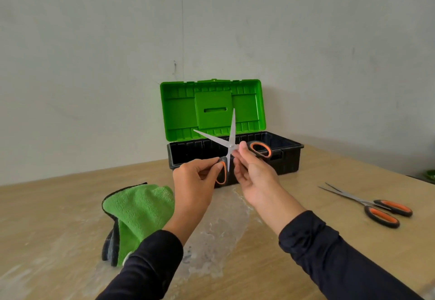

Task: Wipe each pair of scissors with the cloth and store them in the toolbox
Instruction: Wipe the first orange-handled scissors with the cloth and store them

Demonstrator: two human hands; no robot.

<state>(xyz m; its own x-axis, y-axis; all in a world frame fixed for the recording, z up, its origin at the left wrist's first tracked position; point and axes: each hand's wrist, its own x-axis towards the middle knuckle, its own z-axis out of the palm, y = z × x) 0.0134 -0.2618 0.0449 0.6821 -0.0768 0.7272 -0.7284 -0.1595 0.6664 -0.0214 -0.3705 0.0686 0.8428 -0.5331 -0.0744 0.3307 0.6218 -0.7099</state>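
Note:
I hold a pair of scissors (231, 134) in the air in front of the toolbox, its blades spread wide and pointing up. My left hand (197, 177) pinches the lower black-and-orange handle loop. My right hand (254, 172) holds the shank of the other handle, whose loop sticks out to the right. The toolbox (290, 158) has a black base and a green lid (179, 111) standing open behind it. A green cloth (138, 207) lies crumpled on the table to the left, under my left forearm. A second pair of scissors (376, 207) lies on the table at the right, slightly open.
The wooden table (58, 217) is covered with a wrinkled clear film. A plain grey wall stands close behind the toolbox. A small green object (429, 176) shows at the far right edge.

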